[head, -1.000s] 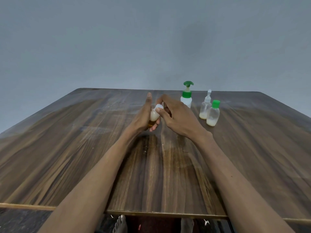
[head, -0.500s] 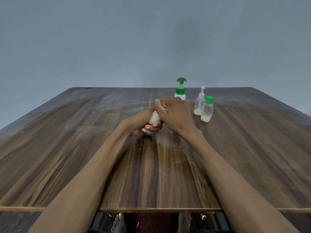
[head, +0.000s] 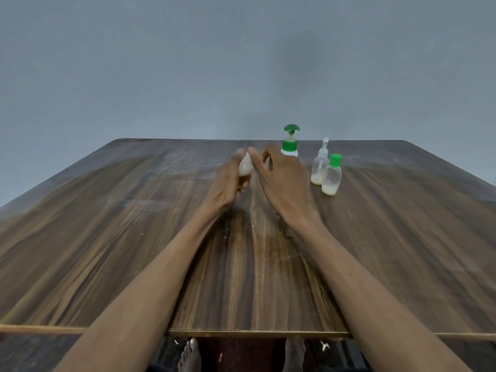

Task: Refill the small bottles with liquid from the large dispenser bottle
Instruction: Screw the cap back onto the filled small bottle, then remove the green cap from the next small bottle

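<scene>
Grey wall [head: 188, 63] backs a dark wood-grain table [head: 107, 237] at which a person works with both bare arms stretched forward. At the table's middle, the left hand [head: 228, 181] is curled around a small whitish bottle [head: 245, 167], holding it just above the tabletop, its lower part hidden by the fingers. The right hand [head: 281, 178] meets it from the other side, thumb and forefinger pinched at the bottle's top while the remaining fingers stay loosely spread; whether a cap sits between those fingertips cannot be told. Just behind the right hand stands the large dispenser bottle [head: 290, 146], with its green pump head upright. To its right, two more small bottles stand touching: a clear spray bottle [head: 319, 167] and, nearer, a green-capped bottle [head: 332, 175], each holding a little pale liquid at the bottom. Bare feet [head: 189, 355] show under the table's near edge.
</scene>
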